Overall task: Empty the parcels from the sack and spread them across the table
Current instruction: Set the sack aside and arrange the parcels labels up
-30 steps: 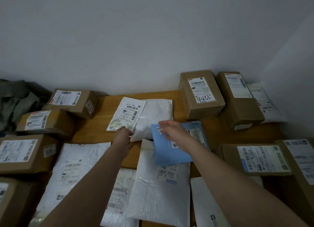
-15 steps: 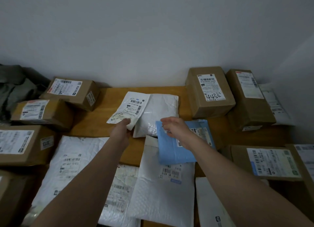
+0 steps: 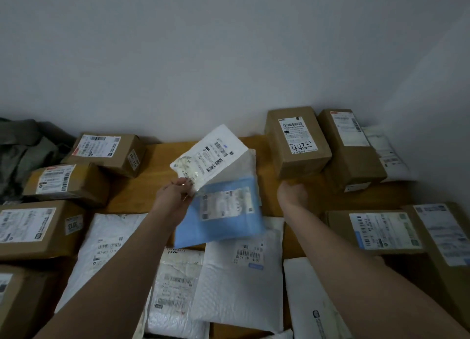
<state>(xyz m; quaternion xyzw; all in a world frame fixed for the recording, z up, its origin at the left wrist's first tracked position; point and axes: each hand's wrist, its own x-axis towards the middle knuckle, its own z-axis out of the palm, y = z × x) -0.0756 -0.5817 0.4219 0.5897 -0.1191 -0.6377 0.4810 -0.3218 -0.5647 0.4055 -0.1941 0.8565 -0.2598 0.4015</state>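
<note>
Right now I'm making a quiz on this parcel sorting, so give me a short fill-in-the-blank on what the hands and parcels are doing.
1. The left hand holds the white flat mailer by its ____ corner, lifted off the table.
2. The right hand touches the box with the handwritten number ____.
3. Just below the lifted mailer lies a ____ envelope.
4. The sack's grey-green fabric shows at the far ____ of the wooden table.

Missing words: lower; 4432; blue; left

head: we look forward and down, close over table (image 3: 162, 176); wall (image 3: 229, 59) at 12 o'clock.
</note>
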